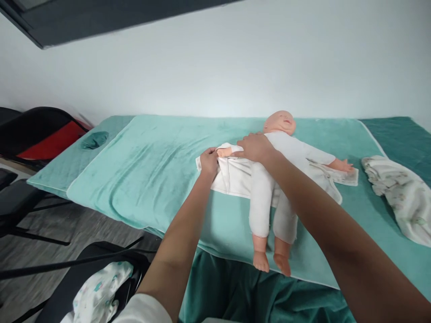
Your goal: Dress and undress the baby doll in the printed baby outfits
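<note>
Doll lying mid-towel, feet over the near edge; your left hand is pinched tight on the white garment beside its bare arm; your right hand closes round that arm; legs look dressed, this sleeve seemingly left

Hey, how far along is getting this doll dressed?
Looks done: the doll's legs are in the white suit and its far arm is sleeved. In hand: the left hand pinches the near sleeve while the right hand holds the doll's arm there. Probably left: seating that sleeve and closing the suit, whose cloth lies spread beside the body.
</note>
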### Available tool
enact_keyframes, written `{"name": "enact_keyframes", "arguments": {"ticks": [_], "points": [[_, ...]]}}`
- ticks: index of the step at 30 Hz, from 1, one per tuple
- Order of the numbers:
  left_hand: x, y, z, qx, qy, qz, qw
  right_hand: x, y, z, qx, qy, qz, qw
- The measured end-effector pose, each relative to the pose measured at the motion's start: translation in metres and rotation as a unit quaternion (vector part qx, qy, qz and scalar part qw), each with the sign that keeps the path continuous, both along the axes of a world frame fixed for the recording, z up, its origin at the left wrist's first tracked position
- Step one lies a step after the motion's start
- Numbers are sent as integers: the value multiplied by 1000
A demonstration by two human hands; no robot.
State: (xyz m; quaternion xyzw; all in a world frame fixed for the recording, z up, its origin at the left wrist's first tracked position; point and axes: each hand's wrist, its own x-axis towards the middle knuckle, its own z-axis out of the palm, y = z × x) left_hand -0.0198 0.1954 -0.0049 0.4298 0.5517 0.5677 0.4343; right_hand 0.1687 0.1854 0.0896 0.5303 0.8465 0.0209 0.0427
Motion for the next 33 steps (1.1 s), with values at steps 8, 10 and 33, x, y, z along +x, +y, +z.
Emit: {"name": "enact_keyframes", "arguments": {"ticks": [8, 10, 33], "points": [[6, -17, 5, 42, 58, 74, 995, -4, 5, -11, 14, 7, -15, 1000], [10, -24, 4, 80, 159, 70, 981, -6, 6, -13, 17, 8, -15, 1000], [19, -42, 6, 160, 447, 27, 880, 137, -71, -57, 259, 450, -373, 769]]}}
